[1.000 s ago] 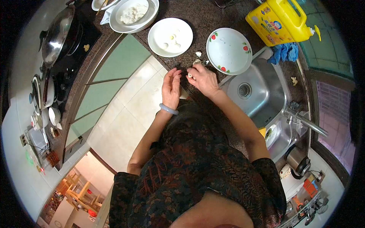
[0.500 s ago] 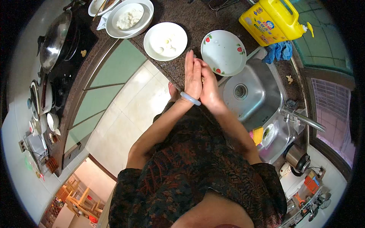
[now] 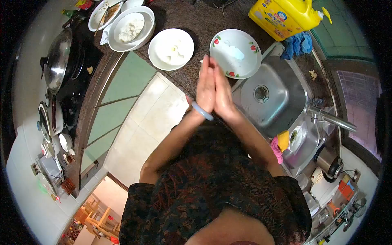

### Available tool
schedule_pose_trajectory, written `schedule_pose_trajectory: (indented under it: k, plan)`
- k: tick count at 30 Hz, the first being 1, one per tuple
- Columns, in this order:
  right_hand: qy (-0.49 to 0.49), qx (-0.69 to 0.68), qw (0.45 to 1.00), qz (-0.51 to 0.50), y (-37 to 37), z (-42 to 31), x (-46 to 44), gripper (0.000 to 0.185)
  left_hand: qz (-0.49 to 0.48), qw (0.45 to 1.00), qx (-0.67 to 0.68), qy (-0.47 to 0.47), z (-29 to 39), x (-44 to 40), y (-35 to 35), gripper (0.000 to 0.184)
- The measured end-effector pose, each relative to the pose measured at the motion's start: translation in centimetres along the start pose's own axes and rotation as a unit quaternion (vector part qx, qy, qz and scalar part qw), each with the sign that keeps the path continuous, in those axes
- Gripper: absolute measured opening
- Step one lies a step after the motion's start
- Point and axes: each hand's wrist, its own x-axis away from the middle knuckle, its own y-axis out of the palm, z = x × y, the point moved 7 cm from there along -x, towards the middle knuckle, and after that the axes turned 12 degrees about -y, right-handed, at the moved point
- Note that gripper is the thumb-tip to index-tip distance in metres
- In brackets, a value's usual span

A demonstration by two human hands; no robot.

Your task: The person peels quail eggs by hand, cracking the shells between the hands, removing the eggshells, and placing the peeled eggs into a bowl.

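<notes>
My left hand (image 3: 205, 93), with a pale bracelet (image 3: 202, 111) on its wrist, is pressed palm to palm against my right hand (image 3: 222, 92). The fingers of both are stretched out and slightly blurred. Whatever lies between the palms is hidden. Just beyond the fingertips is a white bowl with red strawberry-like prints (image 3: 226, 43). To the left stands a white dish (image 3: 156, 51) with several small white balls (image 3: 174, 53) in it. Farther left, white dough or paste (image 3: 131, 30) sits in a small bowl inside a larger white bowl (image 3: 149, 32).
A steel sink (image 3: 275, 87) with a faucet (image 3: 332, 118) lies to the right. Behind it stand a yellow jug (image 3: 281, 18) and a blue cloth (image 3: 297, 45). A lidded wok (image 3: 59, 61) sits on the stove at left. The dark countertop (image 3: 183, 16) has a front edge before me.
My palms have slid against each other, and the right fingers now point up alongside the left ones. The camera view has tilted slightly, shifting the dishes and sink.
</notes>
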Motion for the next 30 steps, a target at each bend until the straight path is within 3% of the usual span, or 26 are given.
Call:
schedule_pose_trajectory:
  k: [1, 3, 5, 8, 10, 11, 13, 15, 17, 18, 20, 21, 22, 26, 30]
  plan:
    - [0.050, -0.024, 0.998, 0.006, -1.0, 0.0, -0.8, 0.065, -0.019, 0.999, 0.024, 0.020, -0.1, 0.7, 0.7, 0.062]
    - [0.052, -0.073, 0.995, 0.046, -1.4, -0.1, -0.8, 0.065, -0.024, 0.999, 0.038, 0.014, 0.5, 0.7, 1.0, 0.062]
    - [-0.011, 0.060, 0.998, -0.019, 0.0, -1.3, 1.0, 0.064, 0.000, 0.999, 0.024, -0.030, 1.1, -0.5, -0.1, 0.062]
    - [0.024, -0.047, 0.998, -0.029, 0.5, -0.2, 1.4, 0.070, 0.013, 0.998, 0.017, -0.067, 0.2, -0.7, -0.2, 0.061]
    - [0.063, -0.022, 0.998, 0.011, -0.7, -0.5, -0.5, 0.066, -0.047, 0.993, 0.107, 0.033, 0.4, 0.9, 1.9, 0.060]
    - [0.073, -0.077, 0.993, 0.041, -1.3, -0.1, -1.0, 0.064, -0.050, 0.993, 0.106, 0.031, 0.7, 0.7, 1.8, 0.060]
    - [0.006, 0.050, 0.999, -0.012, -1.5, -1.2, -0.2, 0.064, -0.023, 0.997, 0.073, -0.006, 1.1, -0.6, 0.8, 0.058]
    - [-0.014, 0.027, 1.000, 0.000, 0.0, -0.5, 1.6, 0.069, 0.005, 0.998, 0.040, -0.046, 1.5, -1.4, -0.5, 0.057]
    - [0.029, -0.040, 0.999, -0.012, 0.9, -0.2, 2.3, 0.071, 0.015, 0.997, 0.021, -0.068, 0.6, -1.6, -0.8, 0.056]
    - [0.036, -0.029, 0.999, 0.010, 0.2, 0.3, 1.5, 0.072, 0.008, 0.994, -0.106, -0.002, 0.8, -1.2, -0.3, 0.055]
    - [0.007, -0.023, 0.999, 0.044, -1.3, 0.4, -0.7, 0.072, -0.027, 0.999, -0.016, 0.021, 0.0, 0.5, 1.3, 0.054]
    - [0.037, -0.079, 0.991, 0.101, -2.2, 1.0, -1.3, 0.056, -0.046, 0.999, 0.014, 0.019, 0.8, 1.0, 1.6, 0.055]
    - [0.034, -0.098, 0.990, 0.094, -2.1, 1.2, -1.4, 0.054, -0.066, 0.997, 0.044, 0.015, 1.6, 1.6, 2.0, 0.056]
    - [0.034, -0.215, 0.972, 0.085, -0.9, 0.0, -0.8, 0.052, -0.021, 0.992, 0.123, -0.025, 1.5, 0.3, 0.9, 0.079]
    - [-0.024, -0.161, 0.986, 0.033, 0.1, -1.5, 1.0, 0.044, 0.038, 0.989, 0.142, -0.028, 3.0, -1.0, -0.2, 0.084]
